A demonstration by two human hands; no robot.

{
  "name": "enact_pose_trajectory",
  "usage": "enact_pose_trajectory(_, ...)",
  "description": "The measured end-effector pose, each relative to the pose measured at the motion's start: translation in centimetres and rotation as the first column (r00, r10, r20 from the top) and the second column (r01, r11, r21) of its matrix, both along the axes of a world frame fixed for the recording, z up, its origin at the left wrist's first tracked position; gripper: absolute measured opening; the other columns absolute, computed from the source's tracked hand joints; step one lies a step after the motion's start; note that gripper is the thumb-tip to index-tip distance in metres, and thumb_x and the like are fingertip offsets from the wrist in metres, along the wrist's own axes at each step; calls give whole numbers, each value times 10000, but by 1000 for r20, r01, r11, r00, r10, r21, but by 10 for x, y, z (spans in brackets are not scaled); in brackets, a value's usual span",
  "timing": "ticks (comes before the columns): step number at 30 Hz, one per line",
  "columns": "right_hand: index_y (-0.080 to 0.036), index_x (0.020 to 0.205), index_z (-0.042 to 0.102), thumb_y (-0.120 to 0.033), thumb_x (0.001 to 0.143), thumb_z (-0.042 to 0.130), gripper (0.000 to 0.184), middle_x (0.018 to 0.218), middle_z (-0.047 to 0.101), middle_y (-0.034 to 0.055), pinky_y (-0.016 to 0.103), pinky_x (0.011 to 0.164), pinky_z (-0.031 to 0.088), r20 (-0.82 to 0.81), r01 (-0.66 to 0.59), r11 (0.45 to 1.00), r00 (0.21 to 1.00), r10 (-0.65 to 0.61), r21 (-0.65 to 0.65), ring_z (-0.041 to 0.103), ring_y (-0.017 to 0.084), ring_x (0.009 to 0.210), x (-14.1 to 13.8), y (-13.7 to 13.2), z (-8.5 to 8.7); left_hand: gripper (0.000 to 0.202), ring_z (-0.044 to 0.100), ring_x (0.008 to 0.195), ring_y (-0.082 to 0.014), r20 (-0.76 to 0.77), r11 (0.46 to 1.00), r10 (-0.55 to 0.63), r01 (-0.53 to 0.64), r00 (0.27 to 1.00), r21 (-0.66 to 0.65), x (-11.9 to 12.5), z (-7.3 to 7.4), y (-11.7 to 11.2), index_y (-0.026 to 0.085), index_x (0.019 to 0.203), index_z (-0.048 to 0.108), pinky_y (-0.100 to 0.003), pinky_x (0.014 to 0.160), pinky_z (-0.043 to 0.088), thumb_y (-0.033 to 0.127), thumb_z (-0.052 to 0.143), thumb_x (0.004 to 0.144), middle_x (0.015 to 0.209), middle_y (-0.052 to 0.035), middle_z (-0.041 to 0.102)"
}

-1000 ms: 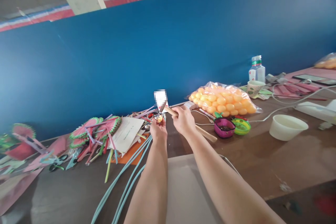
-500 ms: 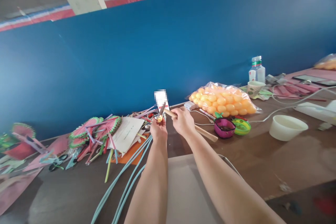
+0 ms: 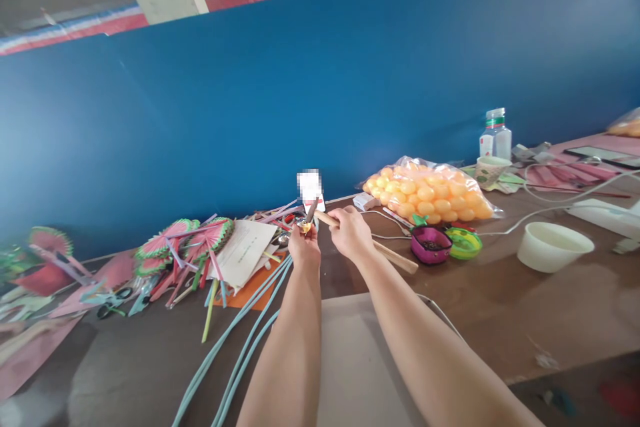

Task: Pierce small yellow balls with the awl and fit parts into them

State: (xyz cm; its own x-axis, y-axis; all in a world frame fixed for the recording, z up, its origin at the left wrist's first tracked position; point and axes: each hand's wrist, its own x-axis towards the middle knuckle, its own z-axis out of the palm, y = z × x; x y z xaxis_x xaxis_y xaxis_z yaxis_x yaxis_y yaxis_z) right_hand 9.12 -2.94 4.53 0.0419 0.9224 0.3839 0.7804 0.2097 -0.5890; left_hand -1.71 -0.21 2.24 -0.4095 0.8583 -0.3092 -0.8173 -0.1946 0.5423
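Note:
My right hand [image 3: 351,232] is closed around the wooden handle of a hammer [image 3: 397,259]. Its dark, narrow head points toward my left hand [image 3: 305,248]. Pinched in the fingers of that left hand is a small shiny gold-and-silver piece [image 3: 306,227], right beside the hammer head; its exact kind is too small to make out. Just behind both hands, a white card [image 3: 314,203] with a red stripe leans near the blue wall.
Left lie pink-and-green paper fans [image 3: 163,243], a printed sheet [image 3: 245,250] and light-blue tubes [image 3: 227,333]. Right are a bag of orange balls [image 3: 430,195], a purple container [image 3: 429,245], a green dish [image 3: 464,243], a white bowl [image 3: 554,250] and bottles [image 3: 495,137].
The view has shifted slightly, so most things sit a little further right. The hammer head and the shiny piece stay close together, and both hands keep their hold.

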Motion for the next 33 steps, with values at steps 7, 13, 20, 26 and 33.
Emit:
enact_pose_trajectory(7,-252,1062,668,-226,801,567,281,1114,584,110,352,778,462,60,137,968,990,-127,-209,589,251,982,19,12,-11,173,579,660,-97,-49,999,-37,37,998,-4,-2,-4,0,148,862,562,-191,589,498,232,428,932,846,-68,609)
enact_pose_trajectory(13,-188,1055,681,-232,790,591,283,1104,613,167,415,810,475,133,86,913,991,-35,-399,618,287,991,24,20,-30,202,569,628,-100,-76,997,-64,68,995,48,-2,-5,-3,144,878,584,-198,551,467,255,423,929,848,-81,633)
enact_pose_trajectory(20,-222,1040,710,-228,754,635,295,1077,647,160,435,825,477,119,107,923,991,-67,-369,622,284,989,23,25,-40,242,568,614,-98,-37,987,-146,148,989,69,0,-5,-2,136,870,597,-201,545,448,295,425,931,867,-98,654)
enact_pose_trajectory(26,-247,984,710,-262,842,534,226,1045,699,50,316,864,473,-275,-41,998,961,24,-57,637,181,963,13,23,-25,218,598,652,-114,-102,965,-217,229,971,126,2,-10,0,116,871,614,-222,592,474,279,476,911,865,-102,660)
enact_pose_trajectory(33,-189,1002,667,-429,814,585,316,869,718,32,249,685,505,-716,-250,964,689,110,-92,656,149,779,-8,22,-22,192,605,664,-122,-132,934,-282,303,950,189,6,-10,-1,117,867,636,-237,637,476,270,521,884,778,-66,643)
